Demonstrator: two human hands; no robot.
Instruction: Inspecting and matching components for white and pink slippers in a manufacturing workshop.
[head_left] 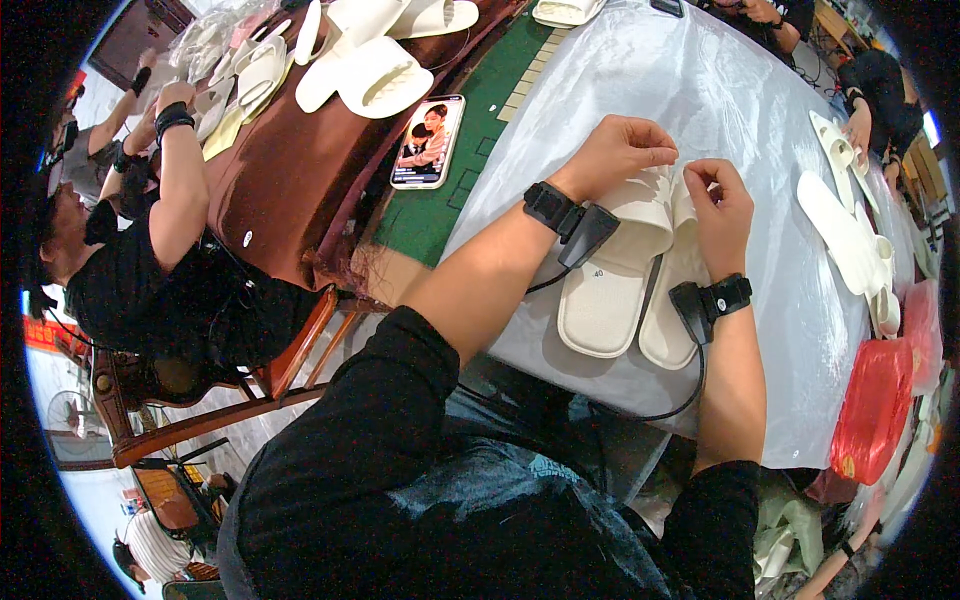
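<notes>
On my feed, closest in is a pair of cream, wide-strapped, textured slide slippers (600, 312) — heels toward me, toe ends under the grip. Looks like moulded foam, so I'd guess light, bendy and hard to break. I'd take the heel sides or strap edge; the shiny whitish plastic sheet (782, 385) beneath might let them skid. Farther up, the left hand (618, 152) has fingertips pressed together — can't tell if anything thin's between. The right hand (724, 208), just beside it, is curled; can't tell whether its tips meet.

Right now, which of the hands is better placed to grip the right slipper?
Likely the right hand: it is beside the right slipper, while the left hand is nearer the toe of the left slipper.
</notes>
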